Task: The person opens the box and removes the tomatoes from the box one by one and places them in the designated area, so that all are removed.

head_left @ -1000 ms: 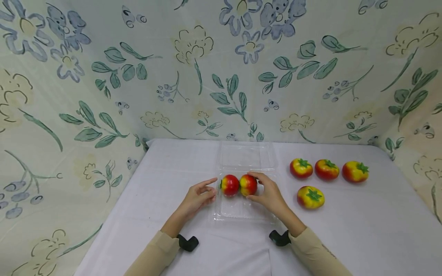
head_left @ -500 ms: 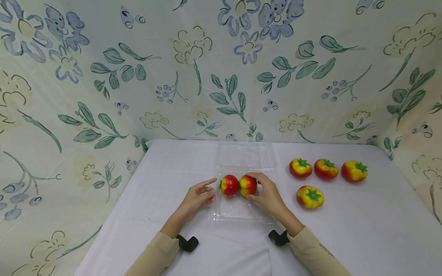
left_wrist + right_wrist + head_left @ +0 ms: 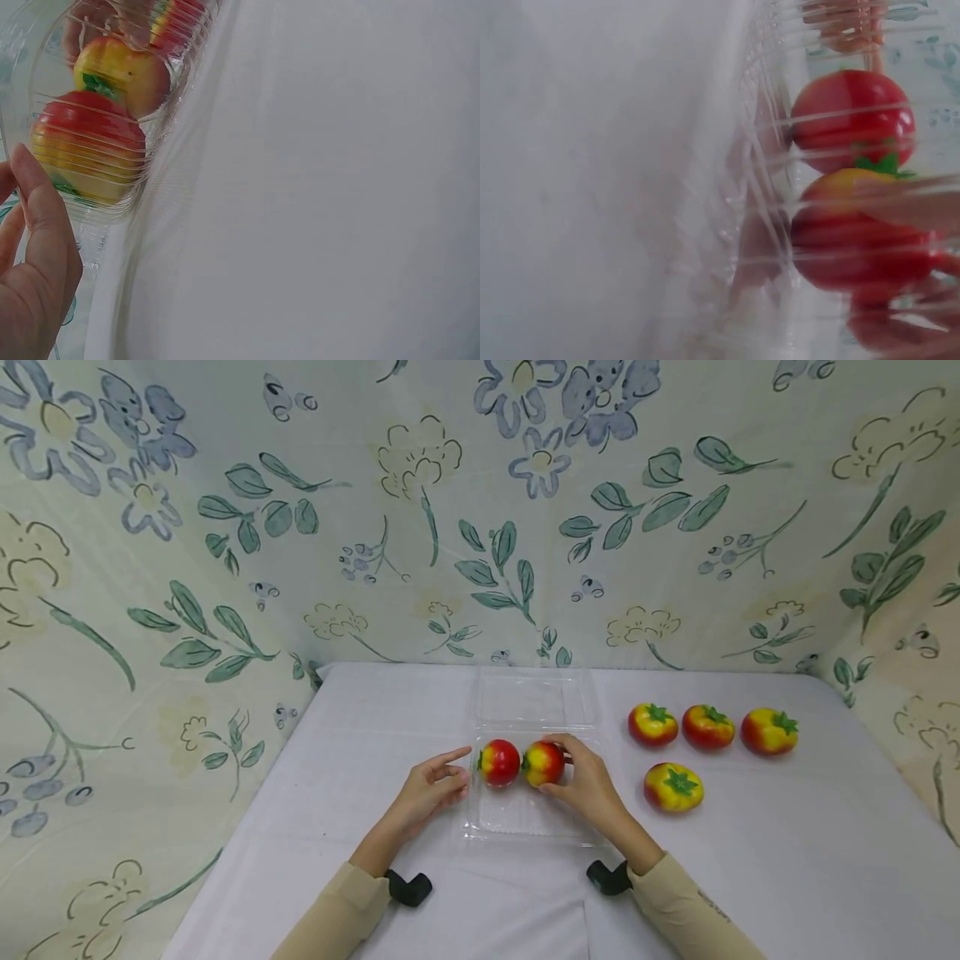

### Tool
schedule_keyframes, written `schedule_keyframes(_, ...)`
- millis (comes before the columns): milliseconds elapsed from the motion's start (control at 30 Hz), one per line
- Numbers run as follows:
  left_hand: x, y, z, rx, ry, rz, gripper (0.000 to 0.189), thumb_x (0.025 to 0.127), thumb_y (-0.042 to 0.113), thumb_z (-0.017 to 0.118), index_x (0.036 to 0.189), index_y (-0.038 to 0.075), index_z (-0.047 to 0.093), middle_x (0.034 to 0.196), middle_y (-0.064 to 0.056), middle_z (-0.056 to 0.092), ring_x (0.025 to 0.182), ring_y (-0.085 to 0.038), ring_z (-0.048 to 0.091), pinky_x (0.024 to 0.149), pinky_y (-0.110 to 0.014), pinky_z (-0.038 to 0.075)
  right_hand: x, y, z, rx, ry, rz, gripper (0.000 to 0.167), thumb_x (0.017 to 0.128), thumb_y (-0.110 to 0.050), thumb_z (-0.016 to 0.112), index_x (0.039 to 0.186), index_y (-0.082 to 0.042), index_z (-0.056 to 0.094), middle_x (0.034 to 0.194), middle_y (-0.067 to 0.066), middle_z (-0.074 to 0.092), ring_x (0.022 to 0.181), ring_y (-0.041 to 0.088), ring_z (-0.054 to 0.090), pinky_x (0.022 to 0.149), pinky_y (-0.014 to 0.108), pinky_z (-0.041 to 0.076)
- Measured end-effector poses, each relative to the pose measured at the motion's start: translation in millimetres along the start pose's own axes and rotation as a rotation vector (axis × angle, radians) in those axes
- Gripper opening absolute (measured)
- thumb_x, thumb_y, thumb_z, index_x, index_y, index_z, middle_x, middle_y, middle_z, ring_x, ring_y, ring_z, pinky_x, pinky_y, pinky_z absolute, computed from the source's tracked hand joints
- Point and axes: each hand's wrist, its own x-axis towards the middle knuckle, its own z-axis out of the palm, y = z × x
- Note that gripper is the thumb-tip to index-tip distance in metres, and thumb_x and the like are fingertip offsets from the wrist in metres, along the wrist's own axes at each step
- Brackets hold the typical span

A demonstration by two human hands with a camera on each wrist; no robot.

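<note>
Head view, clock centred on the held fruit point(image 3: 543, 764), twelve at the far side: this red-and-yellow fruit sits inside the clear tray point(image 3: 534, 838), green leaf end turned to nine. Right hand point(image 3: 592, 783) comes in from four; grip clamped on the fruit, thumb at the near side, fingers at the far side. Whether the fruit bears on the tray floor, cannot tell. Second fruit point(image 3: 500, 763) at nine, in the same tray, just beside the held one, its leaf end also toward nine. Beyond it, a little below nine, left hand point(image 3: 432, 788): grip apart, index stretched toward the tray edge, other fingers loosely bent, no fruit held; contact with the plastic unclear, even in the left wrist view. Lid point(image 3: 521, 702) lies open at twelve. Step in hand, as I judge it: seating the second of two fruits in the tray. Next move seems to call for settling it without knocking its neighbour, then parting the right grip. Further out on the white-covered desk point(image 3: 810, 860), three loose fruits point(image 3: 708, 727) in a row between two and three, one more point(image 3: 674, 788) just past three. Floral cloth point(image 3: 450, 527) hangs behind, at twelve.
</note>
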Motion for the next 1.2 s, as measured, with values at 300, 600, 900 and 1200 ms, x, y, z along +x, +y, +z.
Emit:
schedule_keyframes(300, -1.1, 1.9, 0.8, -0.004, 0.003, 0.006, 0.051, 0.095, 0.006, 0.067, 0.144, 0.007, 0.053, 0.100, -0.010, 0.061, 0.078, -0.016, 0.062, 0.077, -0.023, 0.058, 0.2, 2.6, -2.2, -0.022, -0.017, 0.022, 0.071, 0.068, 0.004, 0.090, 0.130, -0.003, 0.054, 0.128, 0.015, 0.059, 0.113, 0.034, 0.058, 0.094, 0.049, 0.053)
schedule_keyframes(600, -0.3, 1.7, -0.2, -0.006, -0.004, 0.006, 0.052, 0.095, 0.006, 0.068, 0.145, 0.007, 0.052, 0.101, -0.011, 0.061, 0.078, -0.015, 0.063, 0.078, -0.024, 0.058, -0.2, 3.1, -6.7, -0.024, -0.044, 0.047, 0.071, 0.070, 0.001, 0.089, 0.133, -0.006, 0.057, 0.132, 0.013, 0.057, 0.120, 0.032, 0.055, 0.095, 0.048, 0.053)
schedule_keyframes(900, -0.2, 2.6, -0.2, -0.004, -0.006, 0.003, 0.053, 0.095, 0.007, 0.068, 0.145, 0.007, 0.052, 0.101, -0.010, 0.061, 0.079, -0.015, 0.063, 0.078, -0.024, 0.058, 1.5, 2.4, -12.7, 0.006, -0.035, 0.084, 0.069, 0.073, -0.005, 0.089, 0.132, -0.004, 0.055, 0.131, 0.016, 0.058, 0.115, 0.036, 0.057, 0.092, 0.048, 0.055)
schedule_keyframes(1200, -1.5, 5.2, 2.3, -0.022, -0.002, 0.003, 0.053, 0.095, 0.004, 0.067, 0.146, 0.005, 0.050, 0.099, -0.010, 0.061, 0.077, -0.015, 0.063, 0.078, -0.024, 0.058, 1.0, 2.2, -17.4, 0.034, -0.053, 0.132, 0.067, 0.074, -0.011, 0.090, 0.131, -0.006, 0.054, 0.130, 0.016, 0.059, 0.116, 0.036, 0.058, 0.093, 0.047, 0.054)
